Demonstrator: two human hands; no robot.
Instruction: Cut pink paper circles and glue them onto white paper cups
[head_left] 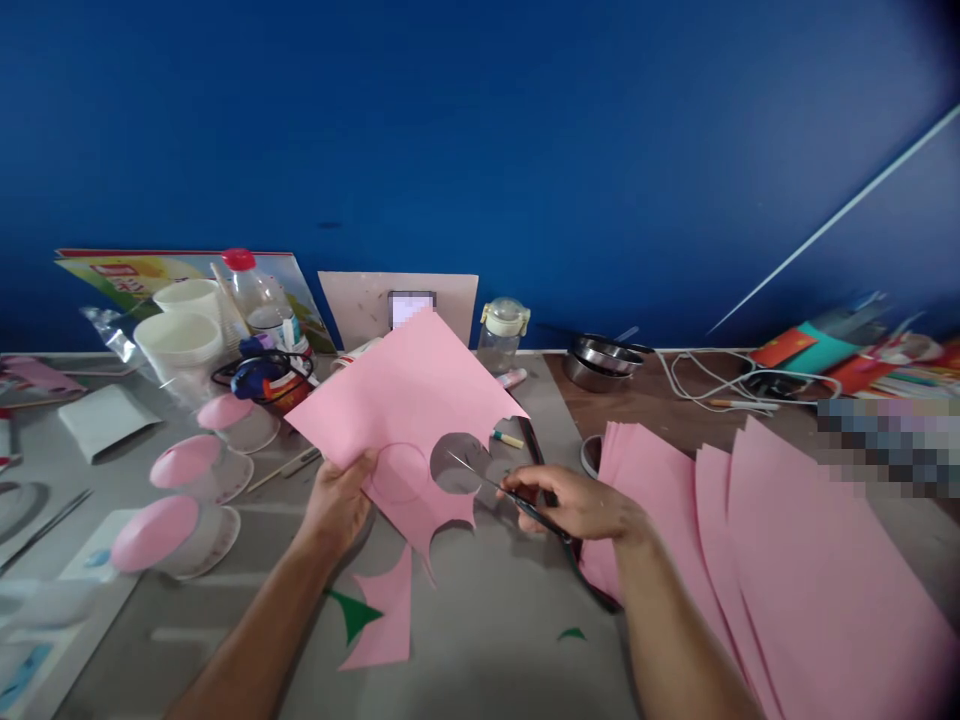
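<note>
My left hand [339, 505] pinches the lower left edge of a pink paper sheet [409, 385], held up above the table. Curved bites are cut out of the sheet's lower right side, and a drawn circle [400, 473] shows on it near my thumb. My right hand [564, 500] grips scissors [536, 508], whose blades point left toward the round cutout; whether they touch the paper I cannot tell. Below the sheet lie a pink paper scrap [388, 625] and a green scrap [358, 615], with another small green piece [572, 634] to the right.
Several paper cups with pink tops [161, 530] line the left side. Stacked white cups [180, 345] and a red-capped bottle [259, 300] stand behind them. A lidded jar [502, 330] and metal bowls [600, 360] are at the back. Pink sheets [810, 560] pile up at right.
</note>
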